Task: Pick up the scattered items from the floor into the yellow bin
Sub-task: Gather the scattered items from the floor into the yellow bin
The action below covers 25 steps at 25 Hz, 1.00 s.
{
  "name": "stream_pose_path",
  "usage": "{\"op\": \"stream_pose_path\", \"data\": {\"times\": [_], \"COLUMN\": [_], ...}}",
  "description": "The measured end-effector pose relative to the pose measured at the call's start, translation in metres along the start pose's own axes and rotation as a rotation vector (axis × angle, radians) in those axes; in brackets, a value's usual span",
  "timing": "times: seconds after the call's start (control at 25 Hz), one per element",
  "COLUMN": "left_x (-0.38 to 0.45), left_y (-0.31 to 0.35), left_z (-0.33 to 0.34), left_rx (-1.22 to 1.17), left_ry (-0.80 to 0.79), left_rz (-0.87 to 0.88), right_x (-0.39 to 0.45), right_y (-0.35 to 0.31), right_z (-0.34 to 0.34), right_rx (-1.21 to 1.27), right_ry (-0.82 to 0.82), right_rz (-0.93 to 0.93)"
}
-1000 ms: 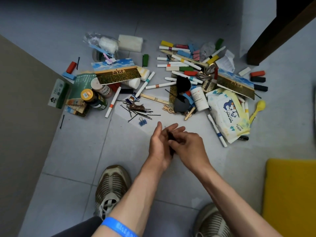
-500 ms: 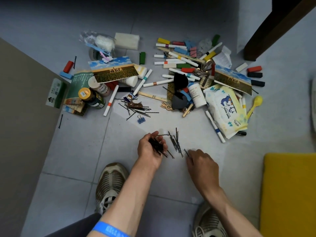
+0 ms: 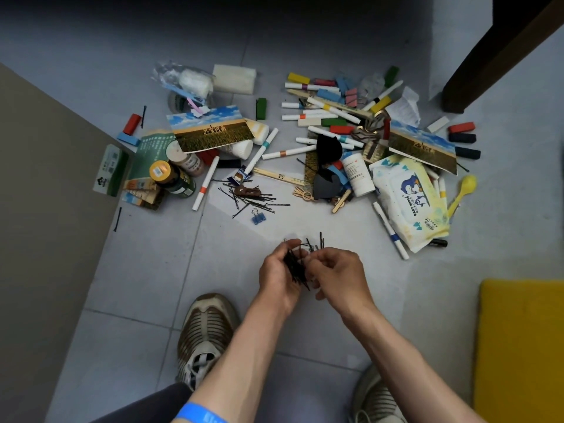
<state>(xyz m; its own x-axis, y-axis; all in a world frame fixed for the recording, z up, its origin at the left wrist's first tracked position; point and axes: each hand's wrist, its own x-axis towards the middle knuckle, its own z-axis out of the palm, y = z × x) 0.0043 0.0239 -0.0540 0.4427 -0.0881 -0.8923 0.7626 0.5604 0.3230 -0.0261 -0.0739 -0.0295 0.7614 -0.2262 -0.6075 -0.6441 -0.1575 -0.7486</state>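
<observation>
My left hand (image 3: 279,274) grips a bundle of black hairpins (image 3: 295,268) just above the floor. My right hand (image 3: 340,276) is right beside it, fingers curled and pinching at the same bundle. A few loose hairpins (image 3: 317,242) lie on the tile just beyond my fingertips. More black hairpins (image 3: 253,200) lie scattered farther out beside a brown hair clip (image 3: 247,190). The yellow bin (image 3: 522,349) sits at the lower right, only its corner in view.
A wide heap lies across the floor ahead: markers (image 3: 288,152), coloured blocks (image 3: 460,128), jars (image 3: 172,177), a wet-wipes pack (image 3: 410,203), a yellow spoon (image 3: 462,190), postcards (image 3: 210,129), a blue binder clip (image 3: 258,215). A beige wall (image 3: 45,224) runs along the left. My shoes (image 3: 204,334) stand below my arms.
Half a second ago my right hand was down on the floor apart from the left. It has come back up to the left hand and now pinches the hairpin bundle.
</observation>
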Motion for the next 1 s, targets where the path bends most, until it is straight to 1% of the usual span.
{"op": "stream_pose_path", "data": {"times": [0.08, 0.12, 0.16, 0.2, 0.24, 0.28, 0.32, 0.36, 0.44, 0.48, 0.56, 0.64, 0.68, 0.72, 0.76, 0.84, 0.88, 0.92, 1.0], "left_x": [0.0, 0.0, 0.001, 0.001, 0.001, 0.001, 0.001, 0.001, -0.001, -0.002, -0.003, -0.005, -0.005, -0.005, -0.005, -0.003, -0.001, 0.0, 0.0], "left_y": [0.0, 0.001, 0.001, 0.002, 0.005, 0.007, 0.01, 0.011, 0.015, 0.016, 0.017, 0.015, 0.014, 0.011, 0.009, 0.004, 0.002, 0.001, 0.0], "left_z": [0.001, 0.002, 0.002, 0.001, -0.001, -0.003, -0.006, -0.008, -0.012, -0.012, -0.012, -0.01, -0.01, -0.009, -0.008, -0.001, 0.002, 0.004, 0.005], "left_rx": [0.043, 0.049, 0.044, 0.029, 0.014, 0.002, -0.005, -0.005, 0.011, 0.016, 0.016, 0.016, 0.01, 0.005, 0.005, 0.001, -0.02, -0.061, -0.123], "left_ry": [0.006, 0.003, -0.004, -0.004, 0.008, 0.02, 0.025, 0.027, 0.039, 0.038, 0.029, 0.035, 0.037, 0.038, 0.037, 0.023, 0.003, -0.023, -0.071], "left_rz": [-0.017, -0.021, -0.013, 0.005, 0.026, 0.042, 0.05, 0.059, 0.07, 0.069, 0.068, 0.067, 0.066, 0.066, 0.066, 0.053, 0.039, 0.019, -0.009], "right_x": [0.0, 0.001, 0.002, 0.006, 0.009, 0.011, 0.012, 0.014, 0.014, 0.013, 0.017, 0.025, 0.029, 0.033, 0.035, 0.027, 0.019, 0.011, -0.004], "right_y": [0.0, 0.001, 0.004, 0.008, 0.012, 0.017, 0.023, 0.026, 0.025, 0.026, 0.025, 0.019, 0.013, 0.011, 0.007, -0.003, -0.008, -0.011, -0.012], "right_z": [0.001, 0.0, -0.003, -0.005, -0.007, -0.008, -0.007, -0.005, 0.004, 0.006, 0.008, 0.007, 0.005, 0.003, -0.002, -0.008, -0.007, -0.003, 0.003], "right_rx": [0.02, 0.051, 0.041, -0.085, -0.337, -0.624, -0.875, -1.042, -1.189, -1.224, -1.225, -1.245, -1.18, -1.08, -0.925, -0.503, -0.368, -0.341, -0.445], "right_ry": [0.008, 0.05, 0.126, 0.216, 0.276, 0.283, 0.251, 0.221, 0.142, 0.148, 0.192, 0.153, 0.129, 0.138, 0.139, 0.11, 0.097, 0.06, 0.005], "right_rz": [0.002, -0.011, -0.04, -0.089, -0.152, -0.201, -0.239, -0.263, -0.296, -0.318, -0.381, -0.362, -0.3, -0.263, -0.211, -0.106, -0.117, -0.149, -0.224]}}
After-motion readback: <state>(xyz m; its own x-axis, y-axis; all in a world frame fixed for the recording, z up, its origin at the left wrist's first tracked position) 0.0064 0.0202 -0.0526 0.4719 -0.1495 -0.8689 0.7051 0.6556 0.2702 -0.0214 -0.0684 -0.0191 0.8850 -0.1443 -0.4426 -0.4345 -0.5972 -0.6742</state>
